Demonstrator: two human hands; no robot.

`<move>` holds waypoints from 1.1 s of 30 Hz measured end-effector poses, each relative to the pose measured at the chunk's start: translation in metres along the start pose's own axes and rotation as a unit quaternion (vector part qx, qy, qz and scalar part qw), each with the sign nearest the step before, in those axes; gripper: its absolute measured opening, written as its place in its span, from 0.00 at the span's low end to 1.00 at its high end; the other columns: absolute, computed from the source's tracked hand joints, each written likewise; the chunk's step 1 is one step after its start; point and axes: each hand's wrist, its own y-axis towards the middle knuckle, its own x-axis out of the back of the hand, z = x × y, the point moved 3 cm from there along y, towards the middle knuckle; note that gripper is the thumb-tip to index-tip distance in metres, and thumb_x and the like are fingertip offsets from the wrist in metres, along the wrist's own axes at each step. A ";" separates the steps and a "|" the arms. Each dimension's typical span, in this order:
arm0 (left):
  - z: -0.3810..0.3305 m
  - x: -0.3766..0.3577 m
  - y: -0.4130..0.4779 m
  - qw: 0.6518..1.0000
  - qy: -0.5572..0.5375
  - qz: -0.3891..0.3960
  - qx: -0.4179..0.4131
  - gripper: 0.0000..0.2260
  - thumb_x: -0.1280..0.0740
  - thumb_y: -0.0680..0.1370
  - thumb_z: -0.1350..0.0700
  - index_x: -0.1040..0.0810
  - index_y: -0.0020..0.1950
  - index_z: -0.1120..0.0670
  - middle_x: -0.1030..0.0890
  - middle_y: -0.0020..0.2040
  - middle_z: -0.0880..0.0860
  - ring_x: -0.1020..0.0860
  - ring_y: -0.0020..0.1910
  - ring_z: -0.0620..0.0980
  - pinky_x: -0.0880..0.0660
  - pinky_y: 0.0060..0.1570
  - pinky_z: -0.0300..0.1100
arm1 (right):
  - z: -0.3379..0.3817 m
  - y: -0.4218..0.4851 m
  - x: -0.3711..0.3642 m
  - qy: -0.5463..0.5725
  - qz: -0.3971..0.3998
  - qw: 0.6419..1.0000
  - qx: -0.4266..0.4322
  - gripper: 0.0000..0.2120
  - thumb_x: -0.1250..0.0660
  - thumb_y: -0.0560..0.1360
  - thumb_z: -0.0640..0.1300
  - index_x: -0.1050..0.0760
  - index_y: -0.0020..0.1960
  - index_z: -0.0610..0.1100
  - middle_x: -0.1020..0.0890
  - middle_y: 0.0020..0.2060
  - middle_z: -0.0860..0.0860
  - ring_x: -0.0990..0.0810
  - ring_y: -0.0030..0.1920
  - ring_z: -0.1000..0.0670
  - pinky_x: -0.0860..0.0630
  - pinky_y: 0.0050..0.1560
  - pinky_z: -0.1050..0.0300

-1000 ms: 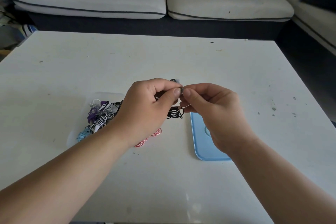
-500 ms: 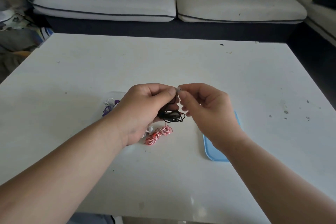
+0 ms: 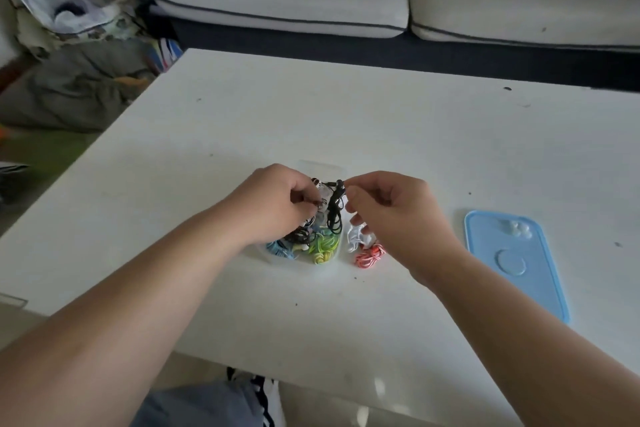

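Moved over the clear box, left hand and right hand pinch a black cord, ends hidden.

The black cord crosses a clear box that holds a green cord streaked with yellow at 6 o'clock and a pale blue cord at 8 o'clock. At the box's 3 o'clock are a white cord, a red cord striped white, and a sky-blue lid. The table is white and the sofa at 12 o'clock cream with dark piping.

Blue lid on tbl; sofa behind.
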 end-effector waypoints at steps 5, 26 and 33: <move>0.000 0.011 -0.004 0.998 0.061 0.016 -0.022 0.16 0.23 0.74 0.55 0.16 0.60 0.40 0.18 0.50 0.44 0.19 0.48 0.47 0.21 0.54 0.43 | -0.004 0.002 -0.003 0.001 0.004 1.000 -0.021 0.07 0.31 0.79 0.41 0.15 0.47 0.48 0.14 0.37 0.49 0.15 0.36 0.51 0.16 0.42 0.46; -0.017 -0.002 -0.021 0.946 0.322 -0.006 -0.031 0.06 0.32 0.75 0.58 0.24 0.51 0.51 0.21 0.49 0.50 0.21 0.48 0.55 0.24 0.42 0.45 | -0.011 0.009 0.016 -0.057 -0.025 0.996 -0.063 0.07 0.32 0.78 0.42 0.16 0.45 0.46 0.14 0.39 0.46 0.17 0.33 0.54 0.17 0.42 0.40; -0.078 -0.062 -0.020 0.949 0.223 0.003 -0.222 0.02 0.34 0.81 0.54 0.23 0.52 0.52 0.25 0.48 0.49 0.22 0.52 0.55 0.25 0.46 0.47 | -0.024 0.011 0.049 -0.089 -0.076 0.988 -0.098 0.09 0.37 0.78 0.39 0.17 0.46 0.42 0.14 0.42 0.42 0.17 0.34 0.50 0.18 0.42 0.46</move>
